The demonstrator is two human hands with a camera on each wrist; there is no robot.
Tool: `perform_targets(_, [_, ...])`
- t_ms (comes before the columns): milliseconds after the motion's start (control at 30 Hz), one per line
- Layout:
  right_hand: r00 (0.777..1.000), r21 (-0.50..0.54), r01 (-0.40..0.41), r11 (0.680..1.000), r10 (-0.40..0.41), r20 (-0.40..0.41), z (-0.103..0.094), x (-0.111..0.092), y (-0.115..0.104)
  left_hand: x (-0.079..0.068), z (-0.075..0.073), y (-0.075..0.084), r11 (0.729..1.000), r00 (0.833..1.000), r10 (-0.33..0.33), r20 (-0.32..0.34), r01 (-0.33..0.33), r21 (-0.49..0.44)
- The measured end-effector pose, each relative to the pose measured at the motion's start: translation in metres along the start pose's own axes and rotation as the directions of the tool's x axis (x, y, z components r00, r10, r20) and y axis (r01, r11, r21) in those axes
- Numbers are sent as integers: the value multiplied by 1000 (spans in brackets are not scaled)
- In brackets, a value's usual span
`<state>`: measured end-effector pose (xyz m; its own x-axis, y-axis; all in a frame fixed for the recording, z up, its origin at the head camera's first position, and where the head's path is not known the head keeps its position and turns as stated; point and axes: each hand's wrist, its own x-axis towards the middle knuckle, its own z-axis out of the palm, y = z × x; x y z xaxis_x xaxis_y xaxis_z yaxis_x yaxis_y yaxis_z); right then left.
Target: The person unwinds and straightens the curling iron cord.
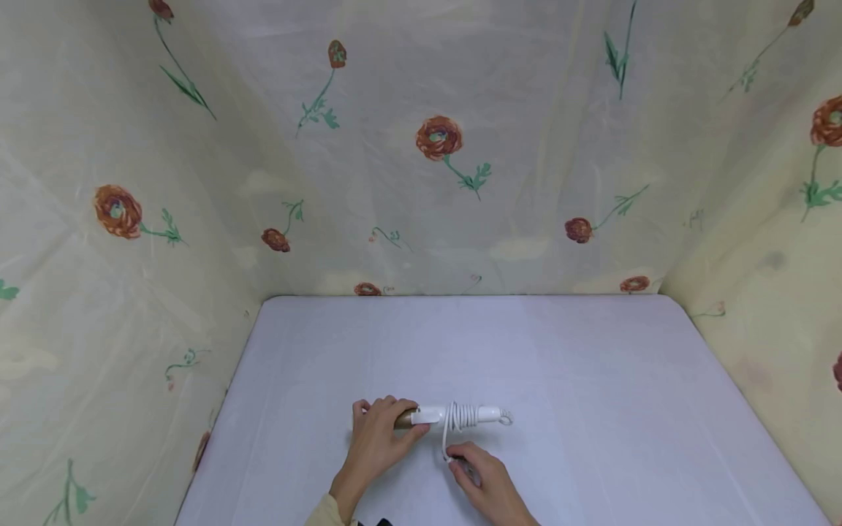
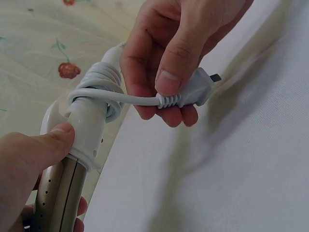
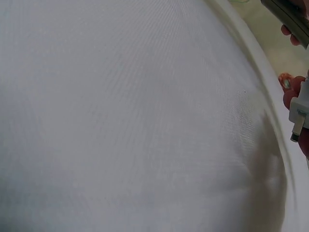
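Note:
A hair iron point(image 1: 426, 416) with a white handle and a brown-gold barrel point(image 2: 54, 195) lies crosswise before me, above the table. Round its handle the white power cord point(image 1: 465, 416) is wound in several coils. My left hand point(image 1: 376, 443) grips the barrel, its thumb on the white part near the lever point(image 2: 52, 117). Between thumb and fingers, my right hand point(image 1: 485, 476) pinches the white plug point(image 2: 194, 92) at its ribbed neck, with a short length of cord running from it to the coils. At the right wrist view's edge the plug's prongs point(image 3: 296, 135) show.
A white-covered table point(image 1: 559, 358) lies under both hands. Floral-patterned sheets point(image 1: 513, 146) hang behind it and on both sides. The handle's far end has a cord loop point(image 1: 506, 417).

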<state>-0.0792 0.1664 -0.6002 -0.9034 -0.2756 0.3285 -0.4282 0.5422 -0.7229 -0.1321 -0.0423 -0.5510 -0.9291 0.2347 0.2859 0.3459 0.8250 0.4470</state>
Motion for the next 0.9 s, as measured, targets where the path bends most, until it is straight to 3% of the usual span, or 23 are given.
perform_targets(100, [1000,1,-22,1000,22,10,-2,0,-3,1,-1,0,1000,1000,1,-3,-1,3])
perform_targets(300, [1000,-33,8,999,-9,-22,-6,2,-11,1,-1,0,1000,1000,-3,-19,3,0])
perform_targets(467, [999,-49,-39,998,38,-28,-13,7,-24,0,0,0,1000,1000,-23,-13,24,9])
perform_targets(900, [995,-47,96,994,-96,-2,-31,19,-35,-5,3,-5,1000,1000,-27,-11,27,6])
